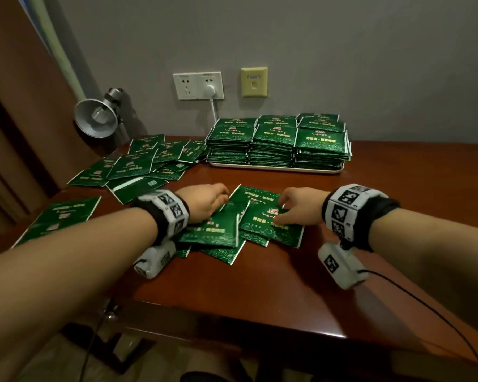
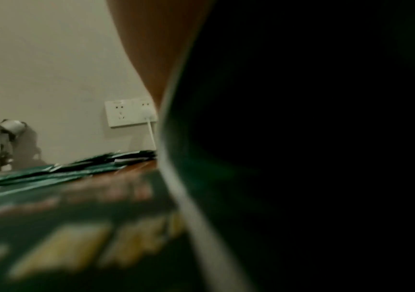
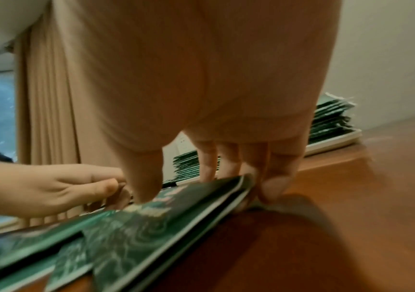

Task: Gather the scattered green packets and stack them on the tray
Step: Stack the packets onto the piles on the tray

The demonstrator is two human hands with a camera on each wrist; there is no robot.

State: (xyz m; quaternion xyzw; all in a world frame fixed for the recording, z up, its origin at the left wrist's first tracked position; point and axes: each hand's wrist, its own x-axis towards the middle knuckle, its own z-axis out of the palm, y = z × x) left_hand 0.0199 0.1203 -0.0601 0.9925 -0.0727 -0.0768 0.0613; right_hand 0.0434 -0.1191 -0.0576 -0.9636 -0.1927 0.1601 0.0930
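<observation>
Both my hands work one loose pile of flat green foil packets (image 1: 271,219) on the brown wooden table (image 1: 287,285): right hand (image 1: 298,209) pinches the pile's right edge, thumb on top; left hand (image 1: 204,202) rests curled on its left side. Packets' long axes splay unevenly. Stacked packets (image 1: 279,142) fill the pale tray (image 1: 276,169) behind.

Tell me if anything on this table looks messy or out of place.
Yes. Loose green packets lie fanned and overlapping at the table's far left, off the tray. A second jumble sits askew under the left hand and right hand.
</observation>
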